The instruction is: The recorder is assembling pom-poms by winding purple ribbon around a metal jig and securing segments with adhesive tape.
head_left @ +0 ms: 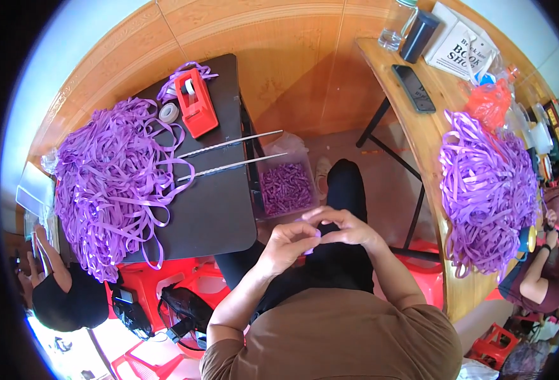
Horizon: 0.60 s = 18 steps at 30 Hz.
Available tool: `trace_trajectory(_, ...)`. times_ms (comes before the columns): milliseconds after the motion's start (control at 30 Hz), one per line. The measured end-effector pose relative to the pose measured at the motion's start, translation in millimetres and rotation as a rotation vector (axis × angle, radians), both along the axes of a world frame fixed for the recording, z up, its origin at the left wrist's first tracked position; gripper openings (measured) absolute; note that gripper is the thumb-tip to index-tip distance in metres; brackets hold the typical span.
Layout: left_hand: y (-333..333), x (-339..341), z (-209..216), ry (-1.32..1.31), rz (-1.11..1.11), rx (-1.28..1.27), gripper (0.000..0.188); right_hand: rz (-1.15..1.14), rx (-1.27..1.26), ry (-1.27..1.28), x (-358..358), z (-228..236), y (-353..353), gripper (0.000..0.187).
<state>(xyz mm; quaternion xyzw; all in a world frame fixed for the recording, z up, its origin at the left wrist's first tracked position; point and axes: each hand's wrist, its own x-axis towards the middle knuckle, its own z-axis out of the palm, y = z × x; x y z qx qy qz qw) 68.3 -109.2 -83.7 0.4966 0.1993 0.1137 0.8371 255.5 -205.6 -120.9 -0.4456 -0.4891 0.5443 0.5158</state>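
Note:
My left hand (287, 246) and my right hand (349, 229) meet over my lap. Between their fingertips is a small piece of purple ribbon (318, 234), mostly covered by the fingers. The left thumb and fingers pinch it, while the right fingers curl round its other side. Just beyond my hands, low beside my knee, stands a translucent plastic box (300, 157) holding many small purple rolled pieces (286, 189).
A dark table (210, 218) at left bears a purple ribbon heap (111, 183), a red tape dispenser (197, 104), a tape roll (169, 113) and two metal rods (229, 168). The wooden table (381, 57) at right holds another ribbon heap (488, 196) and a phone (413, 88). People sit either side.

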Motion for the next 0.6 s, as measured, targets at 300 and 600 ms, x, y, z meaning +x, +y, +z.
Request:
trace_trajectory(300,1,-24,11,-0.017,-0.056,0.015,0.003,-0.009,-0.064,0.146,6,-9,-13,0.047)
trace_trajectory(600,6,-44,15,-0.057,-0.067,0.074,0.004,0.039,-0.11,0.01,10,-20,-12,0.015)
